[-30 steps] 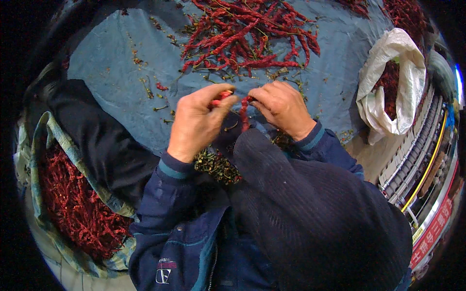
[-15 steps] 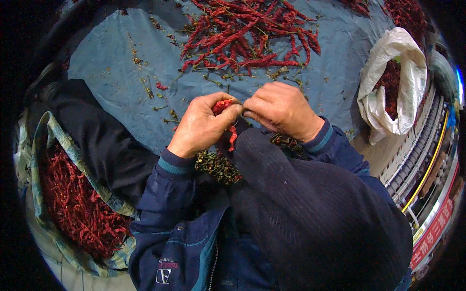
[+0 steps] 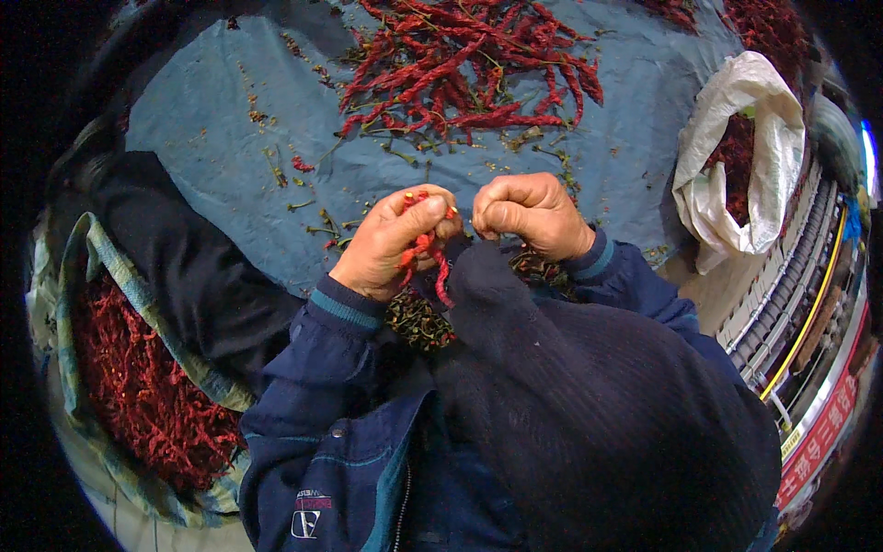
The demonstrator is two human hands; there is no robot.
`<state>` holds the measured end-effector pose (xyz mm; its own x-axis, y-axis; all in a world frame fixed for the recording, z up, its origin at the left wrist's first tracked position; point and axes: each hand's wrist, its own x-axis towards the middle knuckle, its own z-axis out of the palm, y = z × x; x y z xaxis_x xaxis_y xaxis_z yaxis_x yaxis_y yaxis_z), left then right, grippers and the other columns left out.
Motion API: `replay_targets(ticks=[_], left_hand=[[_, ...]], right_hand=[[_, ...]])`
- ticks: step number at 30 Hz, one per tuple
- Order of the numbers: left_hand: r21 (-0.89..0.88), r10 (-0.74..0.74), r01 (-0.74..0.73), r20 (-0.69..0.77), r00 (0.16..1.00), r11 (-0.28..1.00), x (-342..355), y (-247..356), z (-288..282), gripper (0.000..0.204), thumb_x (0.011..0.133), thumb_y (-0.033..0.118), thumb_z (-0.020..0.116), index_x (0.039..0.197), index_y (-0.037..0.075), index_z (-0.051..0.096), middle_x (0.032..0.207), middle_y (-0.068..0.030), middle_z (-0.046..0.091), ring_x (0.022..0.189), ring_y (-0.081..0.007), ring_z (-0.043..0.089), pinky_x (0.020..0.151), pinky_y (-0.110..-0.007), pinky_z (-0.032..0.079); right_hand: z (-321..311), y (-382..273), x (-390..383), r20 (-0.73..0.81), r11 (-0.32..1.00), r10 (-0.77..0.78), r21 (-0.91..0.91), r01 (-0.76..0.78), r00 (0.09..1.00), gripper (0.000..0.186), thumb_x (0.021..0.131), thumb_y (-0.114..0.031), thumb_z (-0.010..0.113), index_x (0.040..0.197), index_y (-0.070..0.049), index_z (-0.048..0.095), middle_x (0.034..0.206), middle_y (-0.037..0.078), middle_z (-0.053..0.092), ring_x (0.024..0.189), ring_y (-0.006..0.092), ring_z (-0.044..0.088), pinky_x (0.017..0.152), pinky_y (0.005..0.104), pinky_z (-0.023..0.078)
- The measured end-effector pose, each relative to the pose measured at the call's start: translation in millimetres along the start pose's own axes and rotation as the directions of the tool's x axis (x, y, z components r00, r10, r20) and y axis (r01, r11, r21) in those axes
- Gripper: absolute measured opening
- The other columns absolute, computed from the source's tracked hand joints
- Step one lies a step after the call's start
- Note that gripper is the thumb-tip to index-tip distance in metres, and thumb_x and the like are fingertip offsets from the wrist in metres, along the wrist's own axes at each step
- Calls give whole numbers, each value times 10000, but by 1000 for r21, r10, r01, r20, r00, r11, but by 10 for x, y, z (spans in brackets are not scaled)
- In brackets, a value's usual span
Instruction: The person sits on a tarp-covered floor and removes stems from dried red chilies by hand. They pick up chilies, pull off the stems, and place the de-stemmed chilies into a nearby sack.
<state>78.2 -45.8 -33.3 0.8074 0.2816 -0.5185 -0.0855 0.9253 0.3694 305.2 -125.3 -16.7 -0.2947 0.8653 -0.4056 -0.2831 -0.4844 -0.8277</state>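
In my left hand [image 3: 394, 247] several dried red chili peppers [image 3: 442, 279] are gripped, their wrinkled ends dangling below the fingers and short tips poking out by the thumb. A short gap to the right, my right hand [image 3: 535, 217] is closed with thumb and fingertips pinched together; whatever it may hold is hidden. Under both hands lies a heap of greenish-brown chili stems [image 3: 418, 322], partly covered by my sleeves and dark clothing. Beyond the hands, a pile of long dried red chilies [image 3: 460, 78] rests on a blue sheet [image 3: 202, 120].
At the left, a checked cloth sack [image 3: 156, 324] stands full of red chilies [image 3: 152, 396]. A white woven sack [image 3: 692, 179] with rolled rim holds more on the right. Loose stems [image 3: 276, 166] and seeds dot the sheet. Ribbed grey and yellow strips [image 3: 782, 294] run along the right.
My hands, close together before, have drawn apart. The left has turned, showing more of the chilies, and the right has shifted slightly right and nearer to me.
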Motion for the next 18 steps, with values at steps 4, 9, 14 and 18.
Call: replay_targets(ticks=[4,9,14,18], left_hand=[[-112,58,-68,-92,994,991,31,-60,-15,252,1030,318,580,1096,75,570,911,-14,576,813,-134,596,712,-303,533],[-158,49,-77,-173,984,984,-7,66,-27,202,1026,218,590,1178,92,552,969,-34,583,842,-175,611,798,-395,590],[57,80,-68,-249,965,996,-8,71,-37,253,897,27,681,1098,108,550,874,7,565,717,-85,546,561,-271,457],[166,89,-34,-337,937,986,-25,94,19,221,916,65,691,1112,90,594,750,40,530,600,-70,501,501,-248,407]], right_hand=[[-154,176,-164,-17,854,-44,-520,29,999,175,972,-148,627,1021,8,691,904,89,706,830,194,660,797,320,517],[-460,78,-191,-251,568,-202,-817,-95,947,231,908,-75,663,1131,-15,667,1056,145,705,934,278,680,822,351,533],[-907,75,266,-234,248,-529,-962,-115,815,227,884,-99,692,1103,-50,663,1060,132,634,941,332,632,798,398,522],[-1069,76,401,-130,154,-462,-986,-65,877,218,880,-66,693,1091,-45,646,1044,109,609,927,324,610,810,391,500]])
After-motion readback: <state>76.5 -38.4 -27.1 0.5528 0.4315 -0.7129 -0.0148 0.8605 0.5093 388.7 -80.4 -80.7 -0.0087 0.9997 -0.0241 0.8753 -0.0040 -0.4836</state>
